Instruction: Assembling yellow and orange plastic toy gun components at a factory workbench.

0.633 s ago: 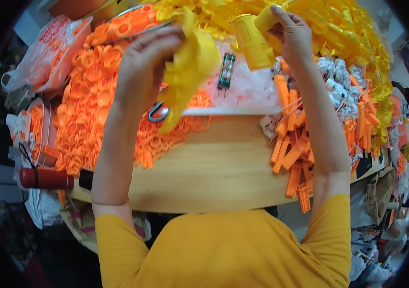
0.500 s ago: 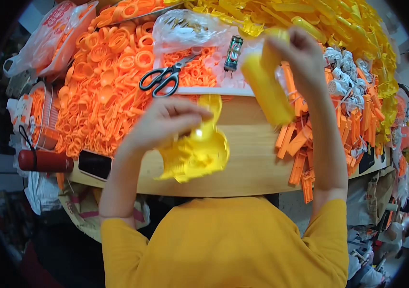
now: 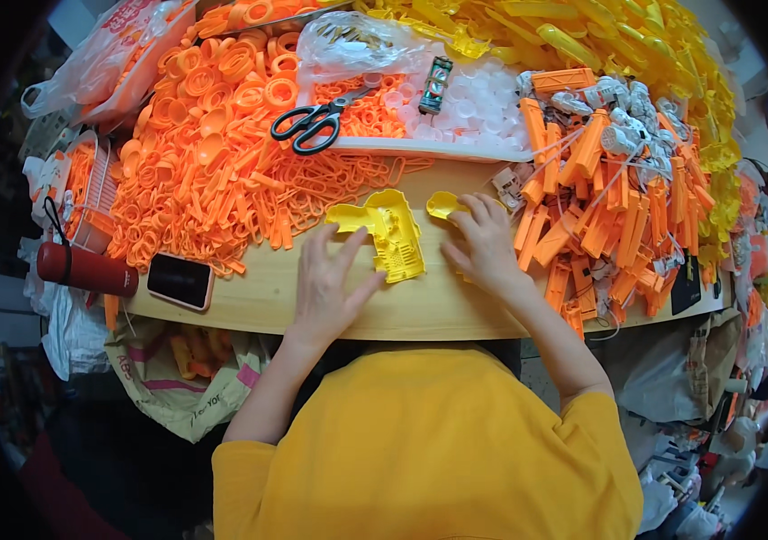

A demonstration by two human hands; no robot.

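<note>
A yellow plastic shell half [image 3: 399,241] lies on the bare wood in front of me, its ribbed hollow inside facing up and a narrow arm reaching left. My left hand [image 3: 325,283] is beside it, fingers spread, with the fingertips near or at that narrow arm. To the right is a second yellow plastic shell piece [image 3: 441,205], mostly hidden under my right hand [image 3: 489,247]. The fingers of that hand rest over the piece, with thumb and forefinger apart.
Orange plastic parts [image 3: 213,171] are heaped at left, orange strips with white wired units [image 3: 614,162] at right, and yellow shells [image 3: 600,31] behind. Scissors [image 3: 316,121] lie across a white tray's edge [image 3: 438,147]. A phone [image 3: 180,281] and red flask [image 3: 87,268] sit at left.
Both hands have come down to the table. The yellow shell from the left now lies inside-up on the wood, and the yellow piece that the right hand held raised is down under that hand.
</note>
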